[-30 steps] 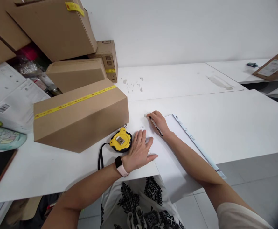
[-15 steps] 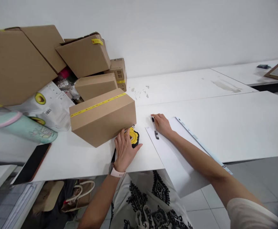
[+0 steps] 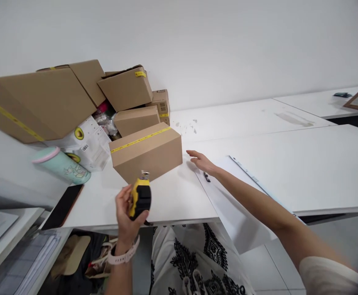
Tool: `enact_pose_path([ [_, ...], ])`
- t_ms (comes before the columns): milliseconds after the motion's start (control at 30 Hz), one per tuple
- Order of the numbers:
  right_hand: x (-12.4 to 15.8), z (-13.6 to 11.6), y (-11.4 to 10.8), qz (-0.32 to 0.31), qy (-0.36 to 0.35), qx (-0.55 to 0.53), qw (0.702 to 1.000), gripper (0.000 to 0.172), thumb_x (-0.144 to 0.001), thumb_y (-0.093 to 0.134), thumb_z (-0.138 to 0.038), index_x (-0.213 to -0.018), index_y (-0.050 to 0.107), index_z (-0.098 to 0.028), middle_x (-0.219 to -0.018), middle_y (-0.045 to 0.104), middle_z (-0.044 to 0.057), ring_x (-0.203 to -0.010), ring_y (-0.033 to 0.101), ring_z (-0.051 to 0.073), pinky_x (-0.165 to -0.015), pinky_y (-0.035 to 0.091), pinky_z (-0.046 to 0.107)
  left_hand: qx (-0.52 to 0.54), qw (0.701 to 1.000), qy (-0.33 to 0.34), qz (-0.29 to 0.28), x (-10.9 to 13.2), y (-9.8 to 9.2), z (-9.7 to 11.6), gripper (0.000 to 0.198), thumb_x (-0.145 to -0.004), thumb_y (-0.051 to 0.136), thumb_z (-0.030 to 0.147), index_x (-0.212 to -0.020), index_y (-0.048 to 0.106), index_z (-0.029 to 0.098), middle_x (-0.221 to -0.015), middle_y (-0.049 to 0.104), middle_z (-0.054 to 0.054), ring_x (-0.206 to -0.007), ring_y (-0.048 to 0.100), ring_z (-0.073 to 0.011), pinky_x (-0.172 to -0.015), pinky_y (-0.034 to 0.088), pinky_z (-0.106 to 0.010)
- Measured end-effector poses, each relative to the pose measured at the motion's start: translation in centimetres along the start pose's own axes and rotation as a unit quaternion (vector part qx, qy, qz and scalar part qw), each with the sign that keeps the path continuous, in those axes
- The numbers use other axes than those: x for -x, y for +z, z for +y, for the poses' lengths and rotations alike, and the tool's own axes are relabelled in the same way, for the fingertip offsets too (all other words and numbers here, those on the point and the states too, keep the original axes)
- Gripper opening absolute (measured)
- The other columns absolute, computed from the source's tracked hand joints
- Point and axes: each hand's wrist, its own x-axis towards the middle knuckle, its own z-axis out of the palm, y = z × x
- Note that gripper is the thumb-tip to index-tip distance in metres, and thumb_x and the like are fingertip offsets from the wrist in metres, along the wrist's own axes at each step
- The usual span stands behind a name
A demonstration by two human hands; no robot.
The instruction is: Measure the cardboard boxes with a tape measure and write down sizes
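Note:
My left hand is closed round a yellow and black tape measure, raised over the table's front edge with its metal hook at the top. Behind it lies a closed cardboard box with yellow tape along its top. My right hand hovers to the right of that box, fingers stretched out and nothing in them. Beneath my right forearm is a white sheet of paper that hangs over the table edge. A pen rests on the sheet, mostly hidden by my right hand and wrist.
Several cardboard boxes are piled at the back left. A mint green tumbler leans near white avocado-print packaging. A dark phone-like slab lies at the left edge. A pale blue ruler-like strip borders the paper.
My left hand has lifted the tape measure off the table and drawn it back to the left. My right hand has come up off the pen and moved slightly left. The view has shifted.

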Motion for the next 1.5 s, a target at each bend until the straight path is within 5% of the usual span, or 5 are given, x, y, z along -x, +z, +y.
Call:
enact_pose_path([
  [333, -0.5, -3.3, 3.5, -0.053, -0.034, -0.092, 0.994, 0.055, -0.082, 0.054, -0.019, -0.137, 0.054, -0.020, -0.135, 0.062, 0.012, -0.117, 0.060, 0.025, -0.100, 0.050, 0.041, 0.137, 0.988, -0.072, -0.001, -4.9, -3.9, -1.4, 0.082, -0.061, 0.081, 0.053, -0.131, 0.054, 0.021, -0.102, 0.068, -0.005, -0.086, 0.066, -0.0203, -0.073, 0.052, -0.026],
  [800, 9.5, -9.1, -2.1, 0.035, 0.024, -0.113, 0.993, 0.063, -0.082, 0.070, -0.051, -0.134, 0.046, -0.025, -0.086, 0.055, 0.001, -0.067, 0.060, 0.018, -0.043, 0.050, 0.028, 0.175, 0.967, -0.151, -0.109, -4.8, -4.6, 8.5, 0.081, -0.052, 0.086, 0.057, -0.122, 0.065, 0.022, -0.107, 0.075, -0.011, -0.088, 0.074, -0.0344, -0.079, 0.062, -0.048],
  [1033, 9.1, -9.7, -3.2, 0.072, 0.090, -0.150, 0.982, 0.030, -0.083, 0.073, -0.041, -0.098, 0.058, -0.019, -0.073, 0.055, 0.001, -0.049, 0.047, 0.010, -0.033, 0.038, 0.024, 0.179, 0.975, -0.128, -0.011, -5.8, -3.4, 11.6, 0.050, -0.061, 0.080, 0.057, -0.098, 0.078, 0.022, -0.103, 0.076, -0.007, -0.108, 0.067, -0.0370, -0.085, 0.062, -0.053],
  [1400, 8.0, -10.7, -2.7, 0.098, -0.062, -0.004, 0.993, 0.018, -0.086, 0.064, -0.036, -0.095, 0.066, -0.021, -0.084, 0.065, 0.003, -0.072, 0.057, 0.016, -0.061, 0.043, 0.029, 0.071, 0.980, -0.143, -0.116, -7.2, -3.8, 12.1, 0.062, -0.058, 0.086, 0.049, -0.110, 0.070, 0.021, -0.099, 0.073, -0.007, -0.079, 0.071, -0.0228, -0.062, 0.060, -0.027],
  [1500, 8.6, -14.1, -1.6, -0.040, -0.111, -0.128, 0.985, 0.023, -0.091, 0.057, -0.041, -0.093, 0.067, -0.020, -0.095, 0.067, 0.005, -0.081, 0.059, 0.015, -0.071, 0.048, 0.029, 0.091, 0.953, -0.162, -0.239, -7.2, -2.6, 13.9, 0.070, -0.061, 0.082, 0.055, -0.119, 0.066, 0.020, -0.107, 0.072, -0.011, -0.086, 0.071, -0.0288, -0.069, 0.060, -0.033],
])
